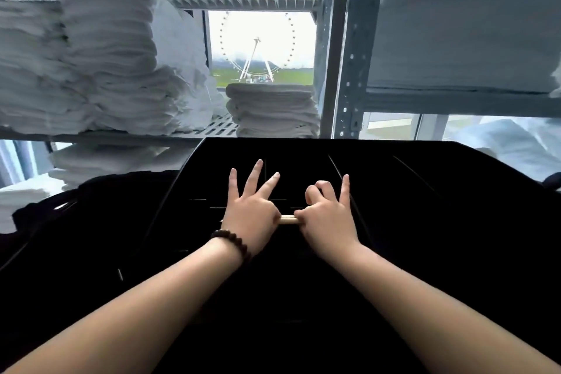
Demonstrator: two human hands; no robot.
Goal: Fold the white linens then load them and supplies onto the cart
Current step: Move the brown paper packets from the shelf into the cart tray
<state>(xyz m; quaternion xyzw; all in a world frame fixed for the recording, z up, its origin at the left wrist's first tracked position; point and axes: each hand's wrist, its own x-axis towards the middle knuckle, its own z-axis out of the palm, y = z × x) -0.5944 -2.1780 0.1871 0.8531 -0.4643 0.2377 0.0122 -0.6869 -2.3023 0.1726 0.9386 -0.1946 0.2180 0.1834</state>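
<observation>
Both my hands reach over the dark top of the black cart [409, 191]. Between them they pinch a small pale stick-like item [287, 219], one hand at each end. My left hand [252, 209], with a dark bead bracelet on the wrist, grips it with thumb and forefinger while its other fingers spread. My right hand [326, 215] holds the other end with curled fingers and one finger raised. Stacks of folded white linens [106, 70] fill the shelf behind the cart, with a shorter stack [273, 109] to their right.
A grey metal shelving rack [349, 55] stands right behind the cart, with an upright post in the middle. More white linen [464, 33] lies on the right shelf and below at left [100, 161]. A window behind shows a Ferris wheel.
</observation>
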